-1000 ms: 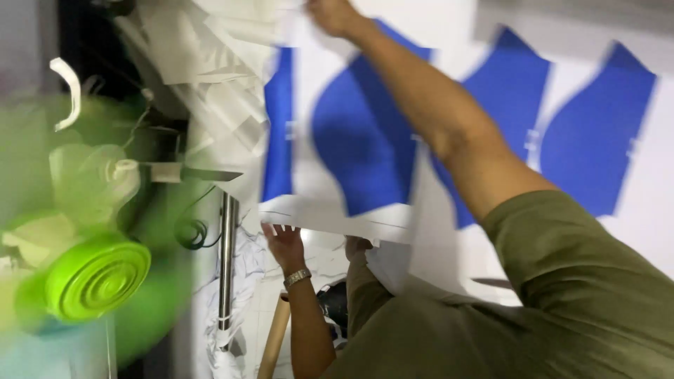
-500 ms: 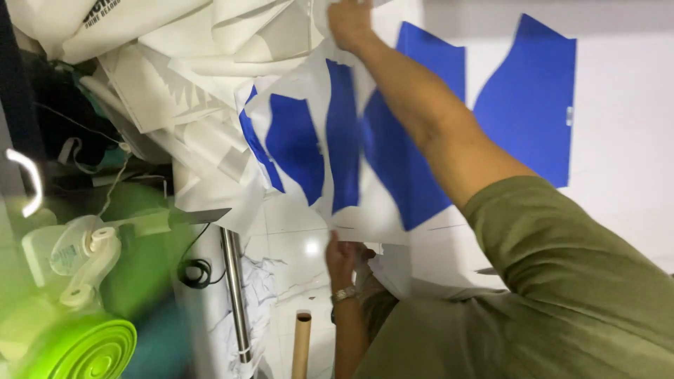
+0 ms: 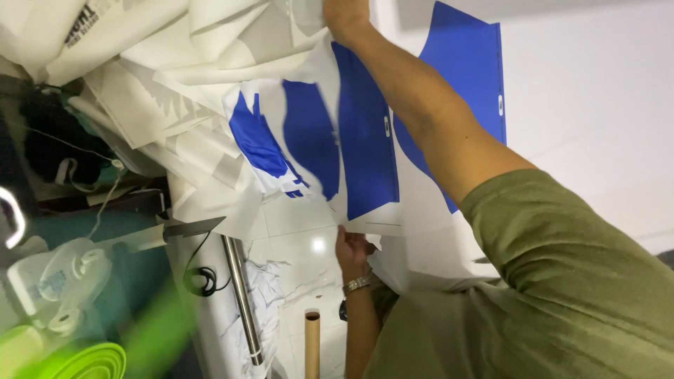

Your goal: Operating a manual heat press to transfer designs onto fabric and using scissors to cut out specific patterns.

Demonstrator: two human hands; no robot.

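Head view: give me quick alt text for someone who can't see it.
A person's two hands hold a white sheet printed with blue shapes: the right hand grips its top edge, the left hand, wearing a wristwatch, holds its lower edge. Crumpled white sheets pile at left; a cardboard tube stands below.

- The printed sheet (image 3: pixel 365 147) hangs between the right hand (image 3: pixel 345 15), far, and the left hand (image 3: pixel 351 245), near.
- A pile of sheets (image 3: pixel 175 84) lies left of it.
- A cardboard tube (image 3: pixel 312 344) stands near, right of a metal pole (image 3: pixel 242 295).

Matt white paper sheet (image 3: pixel 365 140), glossy metal pole (image 3: pixel 242 295).
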